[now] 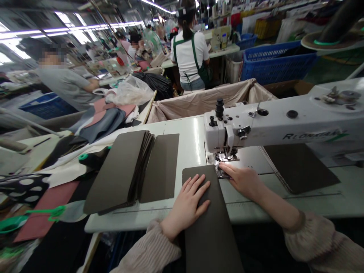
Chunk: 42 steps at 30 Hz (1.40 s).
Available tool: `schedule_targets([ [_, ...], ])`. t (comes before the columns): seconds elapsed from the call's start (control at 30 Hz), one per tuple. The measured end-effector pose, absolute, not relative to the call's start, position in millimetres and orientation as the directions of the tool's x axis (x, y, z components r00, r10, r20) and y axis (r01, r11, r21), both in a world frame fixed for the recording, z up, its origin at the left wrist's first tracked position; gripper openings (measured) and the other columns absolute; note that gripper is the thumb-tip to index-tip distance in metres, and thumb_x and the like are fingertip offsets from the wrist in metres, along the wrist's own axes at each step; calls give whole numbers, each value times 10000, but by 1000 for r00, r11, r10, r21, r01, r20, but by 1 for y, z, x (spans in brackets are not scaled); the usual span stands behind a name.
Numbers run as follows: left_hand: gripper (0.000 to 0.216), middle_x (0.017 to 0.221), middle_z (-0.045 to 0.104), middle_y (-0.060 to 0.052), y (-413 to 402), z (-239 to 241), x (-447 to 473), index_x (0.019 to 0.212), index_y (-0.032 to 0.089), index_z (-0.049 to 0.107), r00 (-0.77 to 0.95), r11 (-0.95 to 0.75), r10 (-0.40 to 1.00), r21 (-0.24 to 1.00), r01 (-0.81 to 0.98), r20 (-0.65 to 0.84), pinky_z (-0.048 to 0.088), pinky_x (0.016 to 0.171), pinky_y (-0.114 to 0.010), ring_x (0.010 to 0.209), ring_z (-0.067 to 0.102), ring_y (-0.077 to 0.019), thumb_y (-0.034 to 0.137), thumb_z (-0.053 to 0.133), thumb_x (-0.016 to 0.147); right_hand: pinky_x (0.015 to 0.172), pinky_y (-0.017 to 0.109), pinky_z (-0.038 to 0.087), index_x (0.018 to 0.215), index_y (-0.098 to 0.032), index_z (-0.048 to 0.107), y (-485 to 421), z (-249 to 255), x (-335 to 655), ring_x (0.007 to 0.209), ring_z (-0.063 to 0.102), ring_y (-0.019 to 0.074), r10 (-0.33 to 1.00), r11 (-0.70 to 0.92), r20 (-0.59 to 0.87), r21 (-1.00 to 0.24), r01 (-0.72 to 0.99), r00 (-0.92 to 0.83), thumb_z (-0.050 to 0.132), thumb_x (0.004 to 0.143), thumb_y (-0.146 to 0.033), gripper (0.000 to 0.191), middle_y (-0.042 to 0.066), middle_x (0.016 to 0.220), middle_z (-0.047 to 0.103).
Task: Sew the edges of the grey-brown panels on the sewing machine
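Note:
A long dark grey-brown panel [209,223] lies on the white table [187,148] and hangs over its near edge. My left hand [187,203] rests flat on the panel, fingers stretched out. My right hand [241,178] presses the panel's right edge, fingertips at the presser foot [226,157] of the white sewing machine [284,123]. Neither hand grips anything.
A stack of similar dark panels [133,170] lies to the left, and another panel [298,167] sits under the machine arm. A fabric-lined bin [204,100] stands behind the table. Other people work at benches beyond. Blue crates [275,62] are at the back right.

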<state>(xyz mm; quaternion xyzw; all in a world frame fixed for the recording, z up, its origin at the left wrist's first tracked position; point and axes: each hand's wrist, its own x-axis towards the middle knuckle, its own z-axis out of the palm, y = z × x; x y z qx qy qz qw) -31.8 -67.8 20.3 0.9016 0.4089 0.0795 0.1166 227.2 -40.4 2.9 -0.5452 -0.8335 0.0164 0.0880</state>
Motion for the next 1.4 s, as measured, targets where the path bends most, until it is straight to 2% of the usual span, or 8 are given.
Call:
schedule_targets([
  [0.17, 458, 1543, 371, -56, -31, 23, -15, 1310, 227, 520, 679, -664, 731, 306, 682, 72, 180, 1221, -463, 1467, 248, -252, 460, 584, 921, 633, 322, 538, 1452, -279, 440, -42, 1, 229, 788, 696, 196, 910, 409, 124, -104, 906, -397, 494, 874, -185, 588, 40, 1462, 487],
  [0.23, 461, 1559, 345, -44, -20, 21, -8, 1319, 230, 507, 693, -679, 716, 316, 663, 82, 163, 1227, -449, 1471, 237, -236, 455, 582, 924, 637, 314, 533, 1456, -284, 434, -41, 1, 228, 794, 693, 191, 905, 420, 120, -104, 902, -408, 493, 876, -182, 592, 32, 1476, 467],
  [0.37, 594, 1582, 295, -33, -14, 17, 1, 1467, 262, 357, 671, -662, 735, 312, 682, 92, 140, 1227, -462, 1484, 194, -233, 463, 549, 942, 675, 319, 536, 1474, -271, 408, -40, -1, 228, 869, 688, 204, 896, 440, 121, -109, 891, -427, 468, 884, -172, 601, 27, 1495, 438],
  [0.47, 623, 1596, 257, -24, -17, 16, 3, 1500, 279, 308, 663, -653, 743, 311, 691, 88, 124, 1226, -472, 1490, 169, -241, 461, 534, 949, 690, 333, 543, 1482, -259, 395, -40, -3, 229, 895, 686, 213, 894, 444, 120, -125, 887, -431, 463, 877, -162, 617, 35, 1502, 428],
  [0.93, 609, 1587, 280, -25, -19, 20, 2, 1487, 265, 343, 680, -668, 728, 313, 675, 89, 143, 1225, -469, 1481, 207, -243, 456, 544, 946, 700, 350, 543, 1467, -258, 421, -39, -5, 229, 864, 685, 205, 887, 457, 124, -105, 883, -444, 485, 842, -117, 644, 18, 1501, 430],
  [1.07, 609, 1588, 277, -21, -19, 20, 2, 1484, 259, 349, 680, -670, 728, 304, 677, 90, 141, 1226, -470, 1481, 207, -242, 457, 548, 944, 672, 353, 543, 1463, -266, 431, -40, -5, 229, 798, 684, 196, 890, 451, 124, -85, 889, -439, 492, 837, -115, 646, 12, 1494, 439],
  [1.27, 614, 1584, 289, -15, -18, 19, 2, 1480, 260, 355, 680, -671, 727, 317, 670, 100, 136, 1226, -470, 1478, 215, -239, 453, 563, 936, 666, 331, 543, 1455, -264, 443, -39, -5, 228, 836, 692, 198, 885, 458, 137, -84, 885, -445, 510, 833, -114, 644, 40, 1477, 464],
  [1.4, 617, 1582, 293, -16, -16, 18, 1, 1477, 256, 358, 681, -670, 725, 328, 666, 99, 134, 1225, -473, 1477, 218, -237, 454, 568, 932, 628, 329, 542, 1453, -275, 448, -39, -5, 228, 767, 692, 188, 889, 448, 142, -72, 891, -436, 518, 833, -124, 641, 38, 1466, 478],
])
